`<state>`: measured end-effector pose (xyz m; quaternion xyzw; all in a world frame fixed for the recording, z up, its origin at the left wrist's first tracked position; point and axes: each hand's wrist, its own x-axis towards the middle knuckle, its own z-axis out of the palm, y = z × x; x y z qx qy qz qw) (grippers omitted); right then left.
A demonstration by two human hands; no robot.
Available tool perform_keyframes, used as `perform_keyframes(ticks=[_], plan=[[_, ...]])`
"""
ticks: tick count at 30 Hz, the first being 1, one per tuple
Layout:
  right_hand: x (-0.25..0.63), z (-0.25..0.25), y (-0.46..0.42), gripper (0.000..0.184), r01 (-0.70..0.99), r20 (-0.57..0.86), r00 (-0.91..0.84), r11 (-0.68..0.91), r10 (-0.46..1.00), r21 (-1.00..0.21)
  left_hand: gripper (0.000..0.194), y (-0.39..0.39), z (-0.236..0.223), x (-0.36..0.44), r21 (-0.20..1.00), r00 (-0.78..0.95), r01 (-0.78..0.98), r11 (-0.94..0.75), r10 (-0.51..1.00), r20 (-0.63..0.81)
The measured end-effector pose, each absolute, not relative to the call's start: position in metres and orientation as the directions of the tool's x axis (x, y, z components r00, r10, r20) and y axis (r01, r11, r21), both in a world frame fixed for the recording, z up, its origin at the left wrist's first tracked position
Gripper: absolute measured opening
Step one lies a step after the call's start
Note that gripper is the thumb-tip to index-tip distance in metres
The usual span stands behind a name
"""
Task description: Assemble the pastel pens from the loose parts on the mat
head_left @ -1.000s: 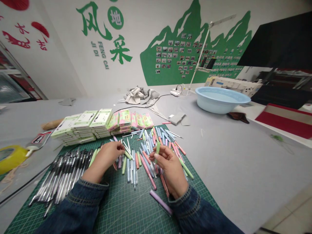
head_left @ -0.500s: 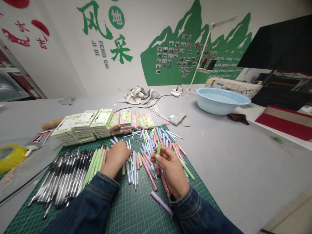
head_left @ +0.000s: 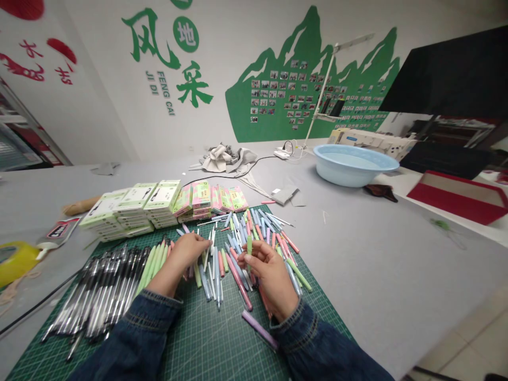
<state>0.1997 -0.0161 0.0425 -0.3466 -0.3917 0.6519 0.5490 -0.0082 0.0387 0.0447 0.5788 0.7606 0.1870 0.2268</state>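
- Right hand (head_left: pixel 273 272): thumb and fingertips grasp a light green tube (head_left: pixel 249 245), held nearly upright above the right part of the loose pile.
- Left hand (head_left: pixel 183 258): palm down, fingertips drawn together at the thin white sticks (head_left: pixel 213 238), left of the green tube; whether they grip one cannot be told.
- Loose pile: pastel pen parts (head_left: pixel 239 276) in blue, pink, green and purple lie on the green cutting mat (head_left: pixel 206 344), between and beyond the hands; a purple tube (head_left: pixel 259 329) lies apart on the near side.
- Left of the pile: green pens (head_left: pixel 153 264) in a row, partly behind the left forearm, then clear pens with black grips (head_left: pixel 101 291).
- Far side: pink-and-green boxes (head_left: pixel 201 194), with white-and-green boxes (head_left: pixel 162 197) to their left.
- Step in hand (judged): selecting a stick while the green tube is held ready.
- Next move (judged): calls for a fingertip pinch on one stick, leaving its neighbours undisturbed, and a steady right hand.
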Motion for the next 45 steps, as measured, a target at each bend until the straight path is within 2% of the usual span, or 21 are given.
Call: perform_keyframes(ticks=[2,4,6,9,19,23,26,28,31,34,37,41,43,45], plan=[[0.197,0.043,-0.018,0.018,-0.419,0.002,-0.208,-0.088,0.978,-0.904,0.030,0.030,0.054,-0.005,0.747,-0.164,0.633,0.203,0.978,-0.127],[0.195,0.044,-0.019,0.018,-0.395,0.038,-0.255,-0.068,0.966,-0.916,0.026,0.020,0.066,0.000,0.957,-0.071,0.272,0.103,0.994,-0.087],[0.192,0.044,-0.020,0.018,-0.386,0.079,-0.283,-0.038,0.956,-0.922,0.023,0.010,0.079,0.005,0.999,-0.039,-0.051,0.009,0.999,-0.011],[0.189,0.041,-0.021,0.023,-0.410,0.118,-0.308,-0.020,0.944,-0.912,0.020,-0.002,0.096,0.014,0.977,-0.058,-0.189,-0.094,0.995,0.084],[0.186,0.036,-0.023,0.026,-0.442,0.149,-0.348,-0.022,0.926,-0.897,0.016,-0.013,0.109,0.024,0.977,-0.076,-0.080,-0.197,0.979,0.192],[0.186,0.037,-0.024,0.025,-0.431,0.150,-0.361,-0.022,0.920,-0.902,0.018,-0.017,0.110,0.026,0.972,0.001,0.142,-0.187,0.982,0.189],[0.187,0.041,-0.025,0.021,-0.434,0.131,-0.365,-0.043,0.922,-0.900,0.016,-0.018,0.107,0.028,0.902,0.139,0.353,-0.250,0.967,0.214],[0.188,0.044,-0.025,0.016,-0.431,0.113,-0.365,-0.060,0.924,-0.901,0.015,-0.018,0.104,0.028,0.873,0.218,0.402,-0.275,0.955,0.200],[0.188,0.045,-0.026,0.014,-0.443,0.101,-0.368,-0.079,0.924,-0.893,0.020,-0.017,0.100,0.026,0.905,0.230,0.367,-0.217,0.963,0.138],[0.187,0.044,-0.026,0.015,-0.461,0.111,-0.382,-0.085,0.917,-0.883,0.027,-0.017,0.098,0.025,0.949,0.151,0.289,-0.125,0.985,0.083],[0.186,0.042,-0.027,0.016,-0.461,0.112,-0.393,-0.090,0.913,-0.883,0.021,-0.018,0.097,0.027,0.958,0.091,0.257,-0.128,0.990,0.108],[0.186,0.044,-0.028,0.031,-0.452,0.084,-0.371,-0.101,0.925,-0.886,0.018,-0.019,0.103,0.030,0.950,0.116,0.265,-0.166,0.983,0.139],[0.188,0.046,-0.027,0.032,-0.452,0.089,-0.366,-0.094,0.926,-0.887,0.023,-0.016,0.106,0.027,0.966,0.106,0.219,-0.138,0.987,0.117],[0.190,0.049,-0.026,0.028,-0.447,0.104,-0.362,-0.074,0.927,-0.892,0.032,-0.009,0.104,0.017,0.973,0.022,0.198,-0.117,0.993,0.115]])
